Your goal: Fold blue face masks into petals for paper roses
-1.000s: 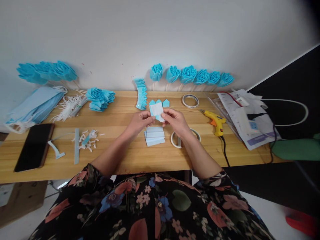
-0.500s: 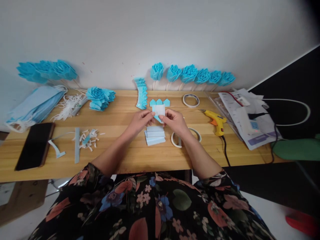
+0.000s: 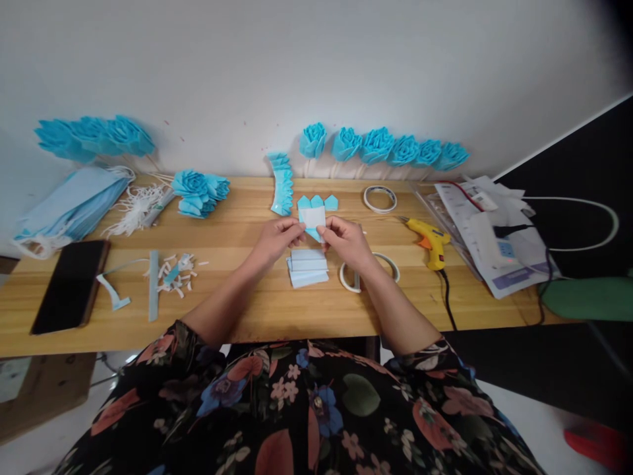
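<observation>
Between my two hands is a small piece of mask fabric (image 3: 313, 218), white on its face with a blue folded corner at the bottom. My left hand (image 3: 281, 241) pinches its left lower edge. On the other side my right hand (image 3: 343, 239) pinches the right lower edge. Just behind the piece lie several small blue pointed petals (image 3: 331, 202) in a row. Below my hands rests a stack of pale blue fabric pieces (image 3: 307, 268). A curved strip of overlapping blue petals (image 3: 281, 185) lies farther back to the left.
Blue fabric flowers (image 3: 376, 146) on sticks lean along the wall. Right of my hands are tape rolls (image 3: 380, 190) and a yellow glue gun (image 3: 429, 241) with a cord. On the left are face masks (image 3: 74, 201), a phone (image 3: 70, 287) and white scraps (image 3: 180, 274).
The held fabric piece has tilted slightly and its blue lower fold shows a little differently. Both hands keep their pinch. The whole view has shifted slightly.
</observation>
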Demonstrator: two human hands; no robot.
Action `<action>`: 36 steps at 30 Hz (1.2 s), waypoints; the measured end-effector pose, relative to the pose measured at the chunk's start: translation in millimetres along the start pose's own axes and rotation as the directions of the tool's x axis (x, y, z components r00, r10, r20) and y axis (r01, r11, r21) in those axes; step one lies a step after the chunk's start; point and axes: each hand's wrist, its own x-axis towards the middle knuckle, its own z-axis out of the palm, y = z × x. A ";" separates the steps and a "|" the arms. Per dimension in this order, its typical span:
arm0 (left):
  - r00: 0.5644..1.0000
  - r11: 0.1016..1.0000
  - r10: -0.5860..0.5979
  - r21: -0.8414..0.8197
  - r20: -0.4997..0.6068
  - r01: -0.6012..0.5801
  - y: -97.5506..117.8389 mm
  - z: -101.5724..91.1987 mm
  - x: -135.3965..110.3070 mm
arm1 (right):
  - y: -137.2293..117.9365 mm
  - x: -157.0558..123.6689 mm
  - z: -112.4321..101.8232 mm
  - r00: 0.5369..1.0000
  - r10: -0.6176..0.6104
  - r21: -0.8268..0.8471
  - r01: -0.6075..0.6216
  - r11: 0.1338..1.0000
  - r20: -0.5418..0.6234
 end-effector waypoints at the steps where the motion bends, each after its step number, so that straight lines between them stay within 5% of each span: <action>1: 1.000 1.000 0.000 -0.001 -0.002 0.000 -0.1 -0.1 0.0 | -0.5 -0.2 0.2 1.000 0.001 -0.003 -0.001 1.000 -0.001; 11: 1.000 1.000 -0.010 -0.008 0.021 0.010 -2.2 4.5 0.0 | -2.9 -0.6 0.6 1.000 0.010 -0.001 -0.010 1.000 -0.011; 21: 1.000 0.999 0.003 -0.044 -0.003 -0.003 -1.5 2.5 -0.3 | -2.1 -1.3 -3.0 0.999 0.039 0.188 -0.044 0.981 0.033; 36: 1.000 1.000 -0.013 -0.023 -0.001 0.013 0.4 2.8 -0.6 | -6.5 -2.1 -1.4 0.999 0.022 0.036 -0.024 0.999 0.047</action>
